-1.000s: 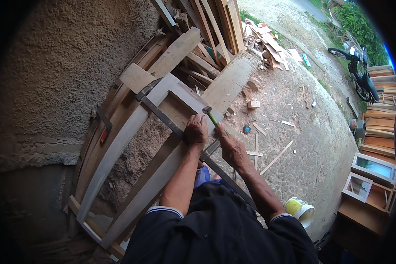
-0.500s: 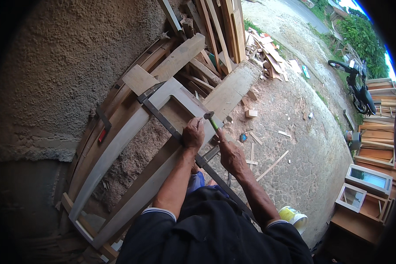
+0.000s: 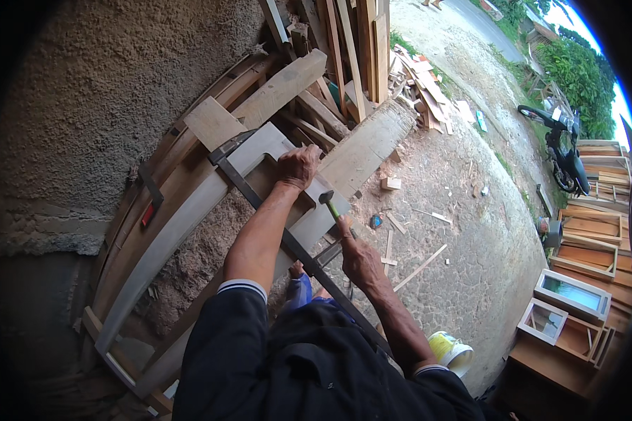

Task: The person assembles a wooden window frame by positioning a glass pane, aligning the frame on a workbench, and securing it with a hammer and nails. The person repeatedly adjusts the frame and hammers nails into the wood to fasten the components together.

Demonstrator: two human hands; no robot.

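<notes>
A pale wooden frame [image 3: 268, 138] lies before me, with a rounded opening in its end part and long members running toward the lower left. Across it stretches a dark metal bar clamp [image 3: 241, 186], one jaw at the frame's far left corner. My left hand [image 3: 300, 168] is closed over the end part beside the opening; whatever its fingers may pinch is hidden. In my right hand [image 3: 362, 263] is a hammer [image 3: 336, 210] with a green handle, gripped low. Its dark head hovers over or rests against the frame's right side; I cannot tell which.
Thick boards [image 3: 369, 151] and upright planks [image 3: 365, 59] crowd the far side. At left, a red-handled tool [image 3: 148, 212] hangs by the rough wall [image 3: 119, 105]. Wood scraps [image 3: 428, 91] litter the ground. A bucket [image 3: 451, 351], motorbike [image 3: 567, 154] and stacked wooden frames [image 3: 576, 291] stand right.
My left hand has moved away from me and slightly left along the frame's end part, away from the hammer head. My right hand and the hammer have shifted slightly nearer and left, as the view shifts.
</notes>
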